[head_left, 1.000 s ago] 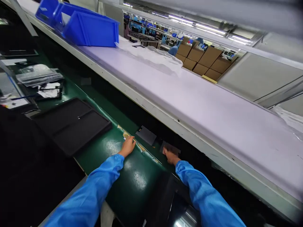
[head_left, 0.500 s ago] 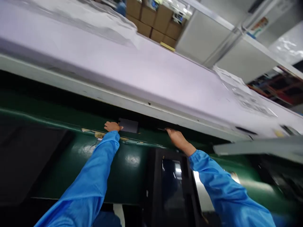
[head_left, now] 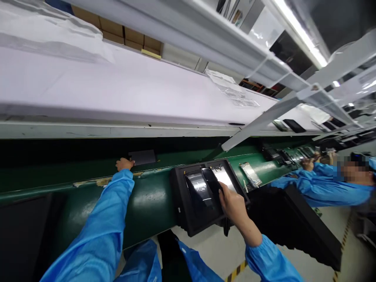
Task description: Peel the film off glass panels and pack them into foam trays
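Blue cleanroom sleeves enter from the bottom of the frame. At lower centre, the right hand sits over a black tray, its fingers curled against the edge of a glossy dark panel that rests in the tray. From my position I cannot tell whether that grip is firm. A silver sheet lies beside the panel in the same tray.

At centre left, the left hand is open, its fingers resting at the edge of a green conveyor belt, just beside a flat dark grey pad.

To the right of the tray, a foil pouch lies on the belt. A large black panel occupies the lower right. Farther right, a co-worker's blue-sleeved hand reaches over the belt.

Beyond the belt, a white tabletop spans the upper frame, carrying clear plastic film. Cardboard boxes stand past it at upper left.
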{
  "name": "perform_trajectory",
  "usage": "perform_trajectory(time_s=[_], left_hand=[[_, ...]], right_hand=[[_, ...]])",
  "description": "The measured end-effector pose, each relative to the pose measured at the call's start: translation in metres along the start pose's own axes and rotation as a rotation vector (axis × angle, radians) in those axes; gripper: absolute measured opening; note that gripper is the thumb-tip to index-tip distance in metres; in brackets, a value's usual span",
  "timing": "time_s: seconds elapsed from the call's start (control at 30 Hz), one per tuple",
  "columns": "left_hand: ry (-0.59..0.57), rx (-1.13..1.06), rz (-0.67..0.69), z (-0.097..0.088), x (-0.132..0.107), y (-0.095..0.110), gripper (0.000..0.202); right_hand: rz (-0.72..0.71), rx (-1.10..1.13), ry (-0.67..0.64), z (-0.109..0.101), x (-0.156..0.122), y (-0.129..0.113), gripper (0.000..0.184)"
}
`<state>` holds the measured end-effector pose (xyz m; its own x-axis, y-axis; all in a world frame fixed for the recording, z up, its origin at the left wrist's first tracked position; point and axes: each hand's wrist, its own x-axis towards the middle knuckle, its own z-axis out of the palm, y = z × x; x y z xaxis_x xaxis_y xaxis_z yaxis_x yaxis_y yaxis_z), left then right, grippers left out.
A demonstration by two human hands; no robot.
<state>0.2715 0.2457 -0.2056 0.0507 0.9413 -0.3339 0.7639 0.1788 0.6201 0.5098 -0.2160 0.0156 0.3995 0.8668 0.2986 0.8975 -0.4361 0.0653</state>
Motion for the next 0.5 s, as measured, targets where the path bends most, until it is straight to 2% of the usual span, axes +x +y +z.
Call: perform_trajectory(time_s=[0.1, 0.2, 0.3, 0.4, 0.47, 0.5], left_hand=[[0.036, 0.084, 0.073, 0.014, -0.012, 0.0, 0.075], [0.011, 0.125, 0.254, 0.024, -0.008, -0.003, 0.081], [-0.043, 0.309, 0.419, 0.029, 0.012, -0.001, 0.1], [-0.138, 0.514, 0.504, 0.034, 0.037, 0.01, 0.114], [-0.187, 0.56, 0.522, 0.038, 0.049, 0.021, 0.116], [-0.2, 0.566, 0.528, 0.04, 0.052, 0.027, 0.115]], right_hand=[[0.122, 0.037, 0.009, 0.005, -0.005, 0.001, 0.04], [0.253, 0.281, -0.003, 0.014, -0.003, 0.015, 0.041], [0.358, 0.656, -0.037, 0.029, -0.003, 0.03, 0.046], [0.444, 0.952, -0.098, 0.039, -0.01, 0.039, 0.052], [0.437, 0.982, -0.081, 0.039, -0.017, 0.043, 0.045], [0.39, 0.941, -0.047, 0.037, -0.02, 0.044, 0.038]])
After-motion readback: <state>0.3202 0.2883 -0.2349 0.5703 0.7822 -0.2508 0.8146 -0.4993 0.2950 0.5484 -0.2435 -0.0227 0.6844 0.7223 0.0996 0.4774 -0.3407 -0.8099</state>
